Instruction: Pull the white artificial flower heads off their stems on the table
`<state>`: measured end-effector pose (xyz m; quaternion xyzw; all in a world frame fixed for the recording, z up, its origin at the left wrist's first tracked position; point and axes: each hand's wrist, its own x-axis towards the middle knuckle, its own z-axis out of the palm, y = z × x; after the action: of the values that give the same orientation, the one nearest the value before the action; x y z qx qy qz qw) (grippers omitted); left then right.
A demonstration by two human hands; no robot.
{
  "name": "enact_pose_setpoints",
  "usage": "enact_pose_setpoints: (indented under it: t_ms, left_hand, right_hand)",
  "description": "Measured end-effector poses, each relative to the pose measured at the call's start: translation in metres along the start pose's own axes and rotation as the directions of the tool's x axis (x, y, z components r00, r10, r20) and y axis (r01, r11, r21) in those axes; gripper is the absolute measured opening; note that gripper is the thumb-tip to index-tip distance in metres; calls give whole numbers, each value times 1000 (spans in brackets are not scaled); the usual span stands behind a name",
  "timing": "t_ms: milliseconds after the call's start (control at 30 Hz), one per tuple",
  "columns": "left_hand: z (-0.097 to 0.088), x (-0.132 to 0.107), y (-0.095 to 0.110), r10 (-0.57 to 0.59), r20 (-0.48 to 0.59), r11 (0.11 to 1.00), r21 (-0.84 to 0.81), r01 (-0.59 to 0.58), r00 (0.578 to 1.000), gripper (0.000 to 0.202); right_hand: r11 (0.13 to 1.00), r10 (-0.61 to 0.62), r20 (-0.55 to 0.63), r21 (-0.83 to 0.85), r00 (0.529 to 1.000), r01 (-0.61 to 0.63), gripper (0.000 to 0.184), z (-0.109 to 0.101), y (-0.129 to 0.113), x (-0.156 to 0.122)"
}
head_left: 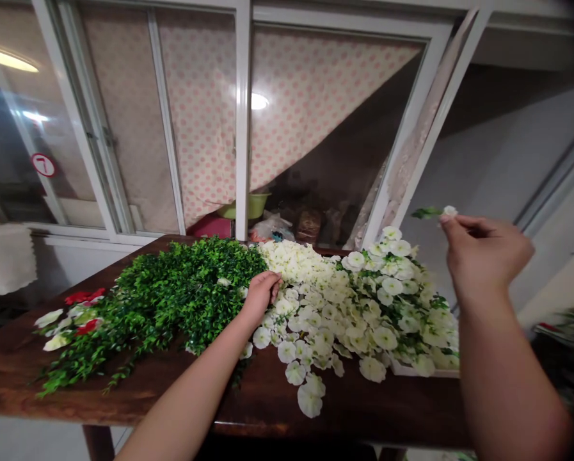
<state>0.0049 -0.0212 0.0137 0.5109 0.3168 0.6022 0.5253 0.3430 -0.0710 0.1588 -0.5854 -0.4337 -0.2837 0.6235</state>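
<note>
My left hand [262,291] reaches onto the dark wooden table [137,384], its fingers curled down into the pile of white artificial flowers [344,314], right beside a heap of green artificial leaves [171,294]. What the fingers grip is hidden. My right hand [483,250] is raised above the table's right end, pinching a small white flower on a green stem [435,212] between thumb and fingers.
Red and white flowers [75,314] lie at the table's left end. Behind the table stand white-framed sliding windows [241,121] with a dotted curtain; a green bowl [248,206] and bags sit beyond the glass. More greenery [569,339] shows at the right edge.
</note>
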Motion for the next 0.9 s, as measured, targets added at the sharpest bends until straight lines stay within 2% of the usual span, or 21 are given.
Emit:
enact_pose_setpoints:
  t_ms: [100, 167, 333, 433, 533, 633, 700, 767, 900]
  left_hand:
    - [0, -1, -2, -2, 16, 1000, 13, 2, 1000, 27]
    - [0, -1, -5, 3, 24, 1000, 27, -4, 1000, 28]
    - [-2, 0, -9, -4, 23, 999, 51, 3, 1000, 29]
    - [-3, 1, -10, -14, 16, 999, 52, 13, 1000, 27]
    - [-2, 1, -11, -26, 29, 999, 48, 25, 999, 27]
    - [-1, 1, -11, -32, 44, 998, 55, 29, 999, 27]
    - [-1, 0, -11, -33, 48, 998, 63, 29, 998, 27]
    - [0, 0, -11, -26, 41, 997, 75, 23, 999, 27]
    - [-2, 1, -14, 10, -16, 993, 121, -8, 1000, 28]
  right_hand:
    - [971, 132, 103, -212, 986, -108, 45, -4, 13, 13]
    - [954, 170, 184, -277, 968, -115, 44, -1, 16, 12]
    - [964, 148, 301, -256, 942, -70, 39, 15, 22, -2]
    - [950, 169, 371, -309, 913, -50, 39, 20, 26, -6]
    - [939, 173, 433, -342, 884, -17, 44, 20, 26, -9]
    - [951, 202, 475, -303, 856, -56, 52, 15, 24, -10]
    - [963, 219, 471, -246, 855, -111, 54, 11, 22, -9]
    - [969, 225, 410, -187, 884, -161, 53, 6, 19, -11]
    - [982, 186, 169, 10, 968, -190, 49, 1, -1, -33]
